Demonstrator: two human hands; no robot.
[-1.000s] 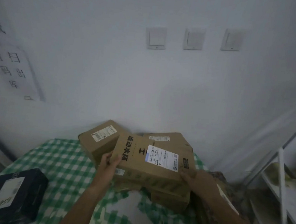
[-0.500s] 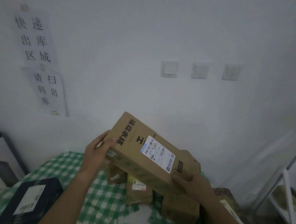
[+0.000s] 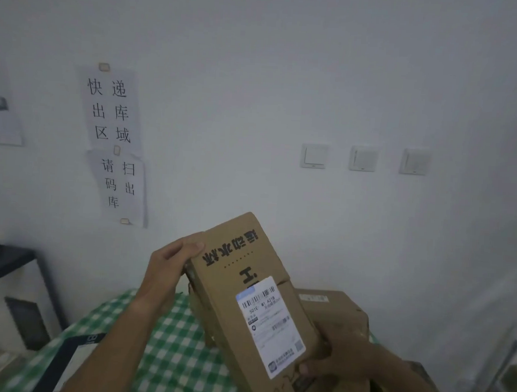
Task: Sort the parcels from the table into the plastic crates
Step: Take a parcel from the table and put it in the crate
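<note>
white wall [image 3: 288, 76] | parcel [image 3: 239, 285] between left hand [image 3: 168, 269], right hand [image 3: 341, 358] grip

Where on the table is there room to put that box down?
The green checked cloth is bare between the dark box at the near left and the left forearm. It is crowded behind the held cardboard box, where brown parcels pile up.

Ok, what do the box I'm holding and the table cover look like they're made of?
The held box looks like matte brown corrugated cardboard, with folded edges and a glossy paper shipping label. The green-and-white checked cover seems to be woven cloth, though it could be vinyl.
</note>
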